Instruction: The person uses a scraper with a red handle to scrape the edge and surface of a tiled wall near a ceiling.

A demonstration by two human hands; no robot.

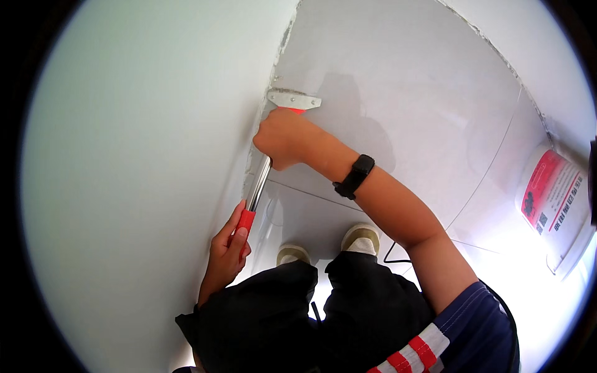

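A long-handled floor scraper (295, 100) with a riveted metal head lies with its edge against the tiled floor, beside the foot of the left wall. Dark debris (285, 90) shows along its front edge. My right hand (282, 135) is closed around the tool just behind the head, hiding most of the red part there. Lower down, my left hand (229, 249) grips the red handle sleeve (246, 220) at the end of the shiny metal shaft (259, 184).
The pale left wall (140, 140) runs close along the tool. Rough residue (282, 42) lines its base. Grey tiles (419, 93) with thin joints cover the floor. A white bucket (562, 200) with a red printed label stands at right, by the other wall (527, 37). A black cord (396, 261) lies near my shoes (361, 238).
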